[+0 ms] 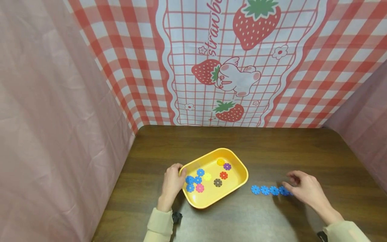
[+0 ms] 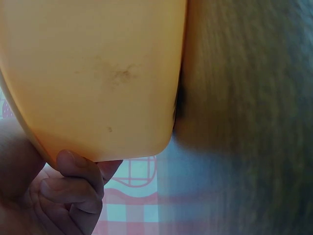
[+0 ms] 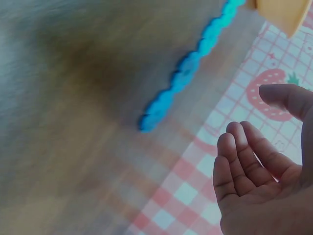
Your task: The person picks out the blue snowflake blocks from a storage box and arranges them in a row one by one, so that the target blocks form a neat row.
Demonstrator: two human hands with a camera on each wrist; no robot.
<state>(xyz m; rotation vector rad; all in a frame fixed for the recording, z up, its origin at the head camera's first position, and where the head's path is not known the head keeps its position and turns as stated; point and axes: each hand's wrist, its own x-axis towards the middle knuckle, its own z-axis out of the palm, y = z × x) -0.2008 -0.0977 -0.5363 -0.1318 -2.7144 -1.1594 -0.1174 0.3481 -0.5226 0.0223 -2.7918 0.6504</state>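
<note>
At the left end of a yellow plastic tray (image 1: 209,199), my left hand (image 1: 173,183) grips the rim, with curled fingers against the outer wall (image 2: 117,98) in the left wrist view. Inside the tray lie notched plastic discs: several blue ones (image 1: 198,180), a pink one (image 1: 200,188), a red one (image 1: 223,175), a brown one (image 1: 218,183), a purple one (image 1: 227,166) and two yellow. A straight row of blue notched discs (image 1: 274,191) lies to the right of it. Over that row's right end hovers my right hand (image 1: 308,190), holding nothing, its fingers gently bent and thumb apart.
Everything stands on a dark wooden table (image 1: 169,141). A red-and-white checked cloth with strawberries (image 1: 257,27) hangs behind the far edge. Pink curtains (image 1: 60,117) flank both sides.
</note>
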